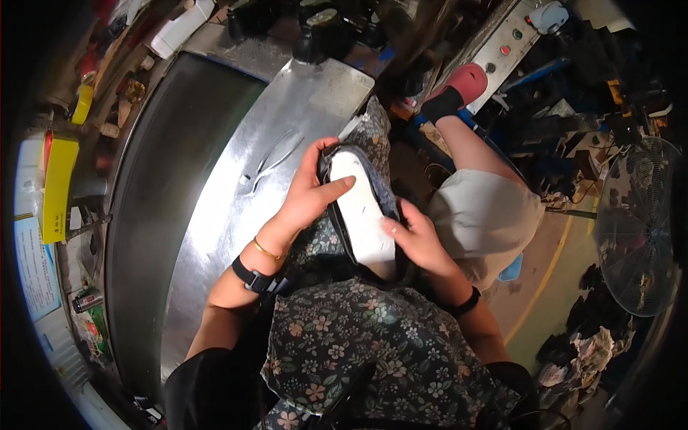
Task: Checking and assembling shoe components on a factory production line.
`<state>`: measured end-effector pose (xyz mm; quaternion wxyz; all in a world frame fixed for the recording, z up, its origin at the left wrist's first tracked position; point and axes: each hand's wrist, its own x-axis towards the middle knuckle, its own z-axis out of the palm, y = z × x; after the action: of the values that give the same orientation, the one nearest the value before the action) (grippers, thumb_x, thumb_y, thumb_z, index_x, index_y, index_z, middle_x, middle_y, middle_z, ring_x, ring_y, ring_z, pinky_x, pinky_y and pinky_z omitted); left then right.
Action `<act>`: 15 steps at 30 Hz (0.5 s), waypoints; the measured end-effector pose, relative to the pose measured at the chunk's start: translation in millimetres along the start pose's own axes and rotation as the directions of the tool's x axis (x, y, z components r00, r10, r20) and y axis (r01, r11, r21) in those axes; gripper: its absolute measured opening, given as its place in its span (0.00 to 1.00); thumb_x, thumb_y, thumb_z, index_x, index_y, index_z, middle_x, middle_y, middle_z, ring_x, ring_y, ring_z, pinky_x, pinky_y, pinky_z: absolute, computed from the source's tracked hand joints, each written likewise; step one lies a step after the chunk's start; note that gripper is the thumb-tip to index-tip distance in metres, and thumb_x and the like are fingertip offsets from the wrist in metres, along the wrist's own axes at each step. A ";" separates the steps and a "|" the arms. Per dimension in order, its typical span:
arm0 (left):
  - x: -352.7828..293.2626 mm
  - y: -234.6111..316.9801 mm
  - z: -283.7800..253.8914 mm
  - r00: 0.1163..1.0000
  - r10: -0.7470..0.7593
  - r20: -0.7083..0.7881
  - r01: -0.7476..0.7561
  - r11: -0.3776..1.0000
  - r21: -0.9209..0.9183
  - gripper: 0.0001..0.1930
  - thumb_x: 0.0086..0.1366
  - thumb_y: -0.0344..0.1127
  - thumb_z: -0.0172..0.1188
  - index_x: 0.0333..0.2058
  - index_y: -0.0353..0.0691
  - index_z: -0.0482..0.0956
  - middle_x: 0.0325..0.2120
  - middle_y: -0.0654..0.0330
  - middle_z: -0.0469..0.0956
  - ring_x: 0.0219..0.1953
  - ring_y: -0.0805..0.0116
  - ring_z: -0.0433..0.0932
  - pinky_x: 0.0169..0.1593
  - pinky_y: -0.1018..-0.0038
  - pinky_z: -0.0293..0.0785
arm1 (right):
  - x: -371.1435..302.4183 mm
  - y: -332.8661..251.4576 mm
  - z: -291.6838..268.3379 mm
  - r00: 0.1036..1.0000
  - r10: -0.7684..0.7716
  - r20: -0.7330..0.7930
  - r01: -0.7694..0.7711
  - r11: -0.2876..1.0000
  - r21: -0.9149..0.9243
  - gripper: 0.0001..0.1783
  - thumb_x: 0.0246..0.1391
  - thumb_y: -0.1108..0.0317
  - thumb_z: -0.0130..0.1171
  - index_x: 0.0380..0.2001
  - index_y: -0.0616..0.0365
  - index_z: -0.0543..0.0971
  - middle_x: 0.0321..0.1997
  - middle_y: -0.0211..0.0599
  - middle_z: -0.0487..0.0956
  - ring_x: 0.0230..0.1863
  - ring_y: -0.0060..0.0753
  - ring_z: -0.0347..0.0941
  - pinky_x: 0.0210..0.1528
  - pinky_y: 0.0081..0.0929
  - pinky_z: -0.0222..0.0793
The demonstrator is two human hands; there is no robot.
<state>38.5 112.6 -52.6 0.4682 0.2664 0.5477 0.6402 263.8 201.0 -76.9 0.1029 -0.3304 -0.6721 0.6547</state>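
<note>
Above my lap I hold an unfinished shoe [358, 208] with its underside up. A white insole board covers its bottom, and dark upper material folds up around the edge. My left hand [315, 190] grips the upper end, with its thumb pressed on the white board and its fingers around the far side. Farther down, my right hand [417, 238] closes on the right side, its thumb on the board's edge. The shoe hides some of the fingers of both hands. A thin, bent metal tool [276, 161] lies to the left on the shiny metal table [208, 236].
A dark conveyor belt [179, 136] runs left of the table. Dark shoes [315, 36] stand at the far end. Another person's bare leg and red clog [466, 82] are at the right, below a panel with buttons [505, 50]. A large fan [638, 229] stands far right.
</note>
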 end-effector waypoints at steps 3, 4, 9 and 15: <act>2.5 -3.2 0.7 1.000 -0.010 0.023 0.009 0.999 0.054 0.32 0.59 0.28 0.67 0.60 0.36 0.62 0.50 0.59 0.71 0.51 0.71 0.70 0.56 0.74 0.68 | -14.6 5.3 8.0 0.995 -0.061 -0.077 0.039 0.965 -0.258 0.28 0.62 0.61 0.58 0.59 0.67 0.69 0.49 0.53 0.79 0.50 0.42 0.77 0.53 0.31 0.69; 3.9 -7.6 -0.6 0.999 0.020 0.025 -0.023 0.990 0.137 0.32 0.60 0.27 0.65 0.61 0.37 0.61 0.48 0.61 0.72 0.50 0.73 0.70 0.55 0.76 0.68 | -12.8 17.0 6.8 0.995 -0.061 -0.077 0.039 0.965 -0.259 0.28 0.62 0.61 0.58 0.59 0.67 0.69 0.49 0.53 0.79 0.50 0.42 0.77 0.53 0.31 0.69; 6.4 -12.5 -5.7 0.996 0.027 0.089 -0.053 0.949 0.310 0.33 0.62 0.26 0.64 0.63 0.39 0.59 0.48 0.62 0.72 0.50 0.75 0.70 0.56 0.77 0.67 | -15.7 26.5 -3.9 0.993 -0.110 0.034 0.111 0.993 -0.026 0.29 0.63 0.66 0.54 0.63 0.67 0.64 0.55 0.52 0.76 0.57 0.40 0.73 0.58 0.30 0.66; -8.1 2.4 -9.8 0.986 -0.044 0.160 0.032 0.997 0.077 0.34 0.62 0.29 0.66 0.63 0.38 0.58 0.50 0.59 0.71 0.52 0.71 0.70 0.56 0.75 0.68 | -12.2 -6.8 -28.7 0.943 0.079 0.324 -0.189 0.926 0.326 0.26 0.64 0.66 0.54 0.62 0.65 0.67 0.52 0.36 0.77 0.52 0.27 0.72 0.56 0.31 0.66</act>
<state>32.8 101.1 -51.4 0.5128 0.3241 0.5363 0.5868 287.3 217.8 -63.3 0.0100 -0.2472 -0.5272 0.8129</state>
